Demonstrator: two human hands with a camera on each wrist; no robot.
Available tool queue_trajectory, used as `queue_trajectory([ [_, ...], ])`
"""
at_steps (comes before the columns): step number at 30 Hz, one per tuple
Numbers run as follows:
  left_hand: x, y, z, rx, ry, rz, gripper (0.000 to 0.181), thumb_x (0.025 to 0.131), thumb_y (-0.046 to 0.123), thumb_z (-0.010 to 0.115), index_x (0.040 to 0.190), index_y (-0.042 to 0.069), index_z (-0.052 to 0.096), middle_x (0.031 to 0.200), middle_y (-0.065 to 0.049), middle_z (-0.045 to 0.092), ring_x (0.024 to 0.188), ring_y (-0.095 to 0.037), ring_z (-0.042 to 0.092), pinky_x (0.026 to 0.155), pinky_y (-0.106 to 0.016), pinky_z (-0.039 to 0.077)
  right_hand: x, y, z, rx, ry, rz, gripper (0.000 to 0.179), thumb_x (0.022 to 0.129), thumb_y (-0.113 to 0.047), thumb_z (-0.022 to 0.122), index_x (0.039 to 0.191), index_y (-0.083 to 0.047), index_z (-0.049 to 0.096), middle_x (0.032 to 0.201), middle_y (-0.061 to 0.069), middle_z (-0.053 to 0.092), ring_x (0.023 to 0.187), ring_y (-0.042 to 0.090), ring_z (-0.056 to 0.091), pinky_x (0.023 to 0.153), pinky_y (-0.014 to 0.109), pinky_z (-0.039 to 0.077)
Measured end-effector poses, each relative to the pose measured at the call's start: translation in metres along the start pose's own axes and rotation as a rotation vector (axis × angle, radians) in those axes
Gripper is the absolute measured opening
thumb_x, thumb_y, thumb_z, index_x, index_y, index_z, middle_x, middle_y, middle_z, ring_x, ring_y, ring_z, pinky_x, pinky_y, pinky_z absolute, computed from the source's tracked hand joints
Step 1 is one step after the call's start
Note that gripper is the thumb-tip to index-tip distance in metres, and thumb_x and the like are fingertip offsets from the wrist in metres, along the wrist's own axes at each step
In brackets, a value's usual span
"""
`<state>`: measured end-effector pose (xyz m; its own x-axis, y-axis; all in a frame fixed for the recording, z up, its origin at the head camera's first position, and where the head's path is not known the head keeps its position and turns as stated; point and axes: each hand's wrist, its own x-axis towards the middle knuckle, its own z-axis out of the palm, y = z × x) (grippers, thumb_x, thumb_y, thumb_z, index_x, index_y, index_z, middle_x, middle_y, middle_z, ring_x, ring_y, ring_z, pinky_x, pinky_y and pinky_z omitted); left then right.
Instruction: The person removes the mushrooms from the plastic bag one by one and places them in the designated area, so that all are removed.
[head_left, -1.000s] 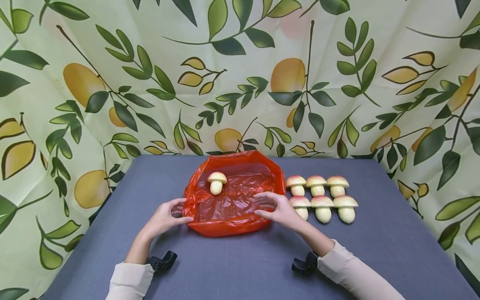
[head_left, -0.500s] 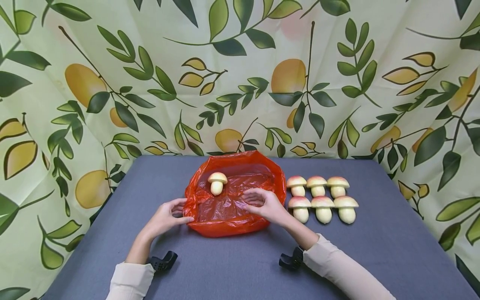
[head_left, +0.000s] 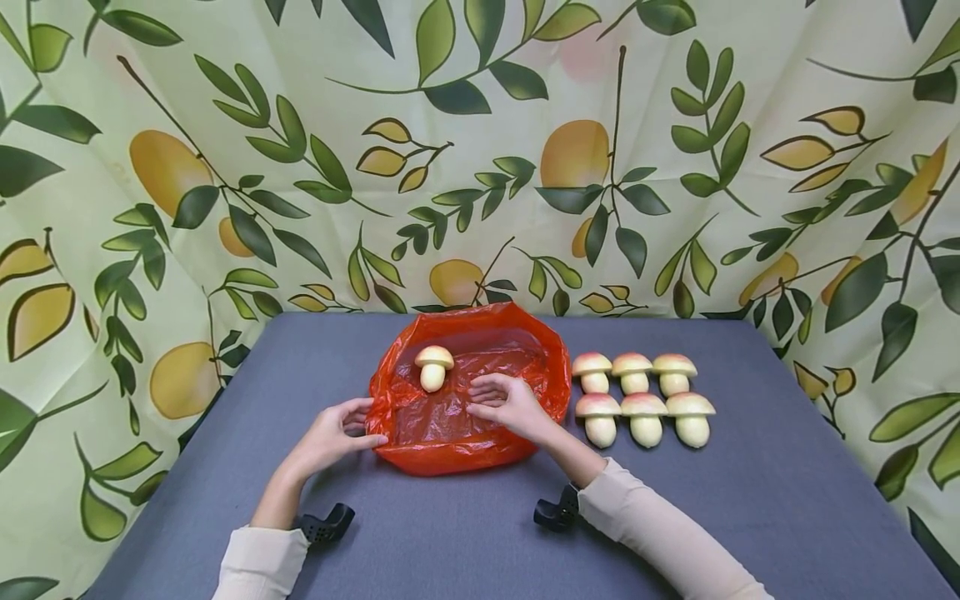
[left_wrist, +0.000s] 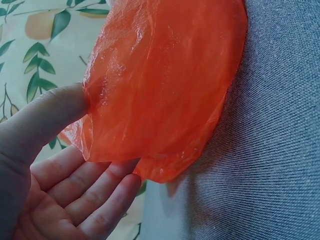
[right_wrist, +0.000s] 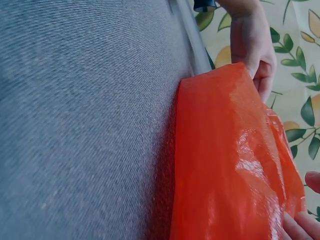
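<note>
A red plastic bag (head_left: pixel 457 454) lies with its mouth open on the table, one toy mushroom (head_left: pixel 432 367) with a pale yellow cap inside it. At the bag's left edge, my left hand (head_left: pixel 333 433) holds the plastic, thumb on one side and fingers on the other; the left wrist view shows the bag's wall (left_wrist: pixel 155 85) between them. My right hand (head_left: pixel 513 407) is over the right part of the bag's opening, fingers loosely bent and nothing in them. Its fingertips (right_wrist: pixel 297 227) show beside the bag's rim in the right wrist view.
Right of the bag stand several more toy mushrooms (head_left: pixel 646 417) in two rows, caps tinted red. Grey-blue cloth (head_left: pixel 450 533) covers the table. A leaf-and-fruit patterned curtain (head_left: pixel 480 167) hangs behind and at both sides.
My right hand has moved left across the bag's opening, away from the rows of mushrooms. The left hand, the bag and the mushrooms have stayed in place.
</note>
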<state>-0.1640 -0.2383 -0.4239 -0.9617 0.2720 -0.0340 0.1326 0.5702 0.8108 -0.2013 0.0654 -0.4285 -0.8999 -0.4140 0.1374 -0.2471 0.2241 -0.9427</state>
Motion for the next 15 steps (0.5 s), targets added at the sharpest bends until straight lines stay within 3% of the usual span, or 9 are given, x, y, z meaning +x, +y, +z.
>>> queue_trajectory([
  [15, -0.001, 0.000, -0.001, 0.008, -0.008, -0.003, 0.063, 0.081, 0.018, 0.077, 0.129, -0.011, 0.050, 0.124, -0.030, 0.060, 0.110, -0.038, 0.064, 0.093, -0.045, 0.056, 0.020, 0.004, 0.022, -0.030, 0.050, 0.062, 0.040, 0.082, -0.004, 0.073, 0.115, 0.015, 0.059, 0.108, 0.031, 0.068, 0.100, 0.040, 0.069, 0.084, 0.035, 0.060],
])
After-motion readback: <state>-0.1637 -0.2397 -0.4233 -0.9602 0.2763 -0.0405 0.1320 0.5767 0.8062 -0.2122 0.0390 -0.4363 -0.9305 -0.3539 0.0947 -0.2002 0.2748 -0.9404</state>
